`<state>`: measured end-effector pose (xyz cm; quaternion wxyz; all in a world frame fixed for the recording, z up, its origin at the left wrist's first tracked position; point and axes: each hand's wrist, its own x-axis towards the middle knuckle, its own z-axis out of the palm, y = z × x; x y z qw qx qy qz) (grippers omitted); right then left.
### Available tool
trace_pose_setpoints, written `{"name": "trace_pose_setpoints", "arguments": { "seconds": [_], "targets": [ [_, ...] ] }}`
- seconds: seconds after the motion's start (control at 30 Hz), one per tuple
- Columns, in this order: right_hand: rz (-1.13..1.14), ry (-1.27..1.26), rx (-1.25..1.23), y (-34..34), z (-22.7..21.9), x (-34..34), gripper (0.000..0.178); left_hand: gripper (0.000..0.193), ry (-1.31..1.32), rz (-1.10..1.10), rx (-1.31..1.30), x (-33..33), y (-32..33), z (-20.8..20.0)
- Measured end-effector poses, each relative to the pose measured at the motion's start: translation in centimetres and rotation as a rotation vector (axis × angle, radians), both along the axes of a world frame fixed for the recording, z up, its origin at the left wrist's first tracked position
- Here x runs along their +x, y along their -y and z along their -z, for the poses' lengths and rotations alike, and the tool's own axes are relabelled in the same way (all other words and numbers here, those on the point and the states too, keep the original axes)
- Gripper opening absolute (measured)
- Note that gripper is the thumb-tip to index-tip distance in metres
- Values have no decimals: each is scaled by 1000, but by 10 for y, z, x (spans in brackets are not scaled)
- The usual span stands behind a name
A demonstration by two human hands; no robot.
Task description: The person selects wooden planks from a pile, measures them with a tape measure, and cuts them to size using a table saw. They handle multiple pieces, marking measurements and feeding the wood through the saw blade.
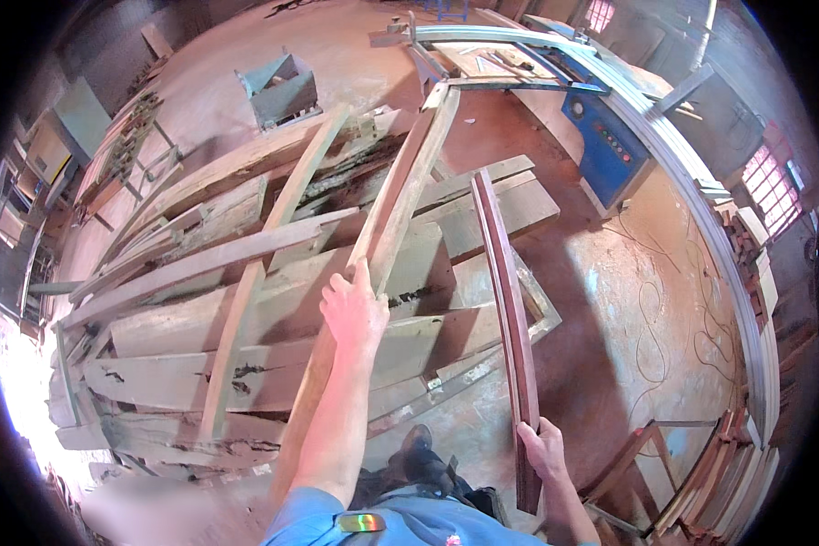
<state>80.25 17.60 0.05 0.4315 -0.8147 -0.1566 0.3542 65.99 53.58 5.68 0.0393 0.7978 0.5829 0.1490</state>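
Observation:
My right hand point(541, 446) is wrapped round the near end of a long, narrow, dark reddish wooden strip point(508, 296) with a groove along its length. The strip slants up and away from me, its far end raised over the boards. My left hand point(355, 305) is stretched forward, fingers curled over a long wooden plank point(400, 196) with a pale edge and a reddish-brown face. That plank runs from beside my left forearm toward the machine table; the undersides of the left fingers are hidden.
Thick rough-sawn boards point(337, 323) lie stacked ahead and left, with narrower battens point(237, 337) across them. A blue saw machine point(605, 146) with a long pale rail stands far right. Beyond the stack is a box cart point(278, 91). Cables point(651, 337) lie on the floor; wooden pieces point(710, 482) lean at lower right.

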Motion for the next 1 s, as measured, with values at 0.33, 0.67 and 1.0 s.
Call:
{"name": "trace_pose_setpoints", "arguments": {
  "seconds": [0.33, 0.67, 1.0],
  "targets": [
    [27, -73, -29, 8, 20, -7, 32, 86, -112, -26, -235, 5, -32, -3],
    [44, -92, 43, 20, 38, -16, 29, 70, 38, -106, -288, 9, -23, -2],
    [55, -58, 45, 18, 9, -8, 25, 61, 191, -233, -408, 61, -65, -19]
  ]
}}
